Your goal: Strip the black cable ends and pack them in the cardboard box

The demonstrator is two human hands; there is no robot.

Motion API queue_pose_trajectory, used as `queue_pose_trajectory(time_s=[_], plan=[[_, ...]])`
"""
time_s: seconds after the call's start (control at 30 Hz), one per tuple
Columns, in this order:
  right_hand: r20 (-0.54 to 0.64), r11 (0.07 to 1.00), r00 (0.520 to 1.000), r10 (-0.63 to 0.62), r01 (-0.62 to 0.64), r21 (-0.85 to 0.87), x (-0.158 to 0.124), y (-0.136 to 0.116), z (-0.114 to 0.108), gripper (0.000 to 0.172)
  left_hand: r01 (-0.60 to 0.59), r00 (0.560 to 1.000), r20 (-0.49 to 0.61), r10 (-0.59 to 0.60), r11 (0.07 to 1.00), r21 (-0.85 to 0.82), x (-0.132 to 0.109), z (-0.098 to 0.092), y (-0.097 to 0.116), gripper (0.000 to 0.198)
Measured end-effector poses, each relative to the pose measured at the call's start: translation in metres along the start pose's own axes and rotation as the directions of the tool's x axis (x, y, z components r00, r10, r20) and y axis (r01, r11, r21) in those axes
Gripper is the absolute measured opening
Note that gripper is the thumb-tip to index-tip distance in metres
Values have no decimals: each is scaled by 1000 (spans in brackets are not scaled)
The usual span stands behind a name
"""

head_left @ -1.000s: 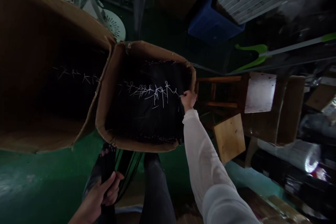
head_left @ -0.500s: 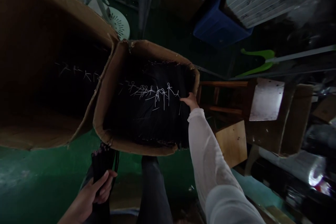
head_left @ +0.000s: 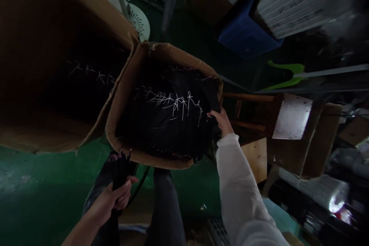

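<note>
Head camera: the left hand (head_left: pixel 111 196) was closed around a bundle of black strands (head_left: pixel 120 169) with pinkish tips, which stuck out past the thumb. Ahead of that hand and to its right stood an open cardboard box (head_left: pixel 121 123), packed with a black mass of strands (head_left: pixel 164 130) and topped by a row of pale wire ties (head_left: pixel 175 102). The right hand (head_left: pixel 221 120), in a white sleeve (head_left: pixel 239 184), reached to the box's right corner with its fingers against the black mass; whether they gripped anything, I cannot tell. Left of the box, and touching it, stood a second cardboard box (head_left: pixel 109 19). Beyond the right hand were a wooden stool (head_left: pixel 291 117) and a blue crate (head_left: pixel 245 34), with green floor (head_left: pixel 43 173) under the left hand.
</note>
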State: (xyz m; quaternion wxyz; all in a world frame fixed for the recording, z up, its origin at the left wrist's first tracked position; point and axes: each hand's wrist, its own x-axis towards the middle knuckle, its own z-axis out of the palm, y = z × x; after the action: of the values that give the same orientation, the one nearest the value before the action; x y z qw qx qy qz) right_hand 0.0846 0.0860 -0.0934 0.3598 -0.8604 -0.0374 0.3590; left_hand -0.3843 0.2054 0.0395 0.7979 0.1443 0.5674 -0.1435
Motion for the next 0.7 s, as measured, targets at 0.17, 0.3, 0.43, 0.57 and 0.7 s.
queue_pose_trajectory(time_s=[0.17,0.3,0.43,0.57,0.7], plan=[[92,990,996,13,-26,140,-79,-28,-44,29,-96,989,126,77,984,150,17,22,32,43],[135,979,990,32,-58,194,-163,-73,-59,31,-273,928,327,177,922,275,39,60,71,48],[208,939,975,77,-141,314,-239,-126,-42,27,-379,863,464,202,865,329,46,101,102,58],[326,828,944,51,-223,514,-283,-160,11,32,-465,778,608,157,795,390,39,113,114,53],[396,679,918,-14,-282,678,-289,-179,86,34,-349,772,625,-111,748,565,37,69,112,32]])
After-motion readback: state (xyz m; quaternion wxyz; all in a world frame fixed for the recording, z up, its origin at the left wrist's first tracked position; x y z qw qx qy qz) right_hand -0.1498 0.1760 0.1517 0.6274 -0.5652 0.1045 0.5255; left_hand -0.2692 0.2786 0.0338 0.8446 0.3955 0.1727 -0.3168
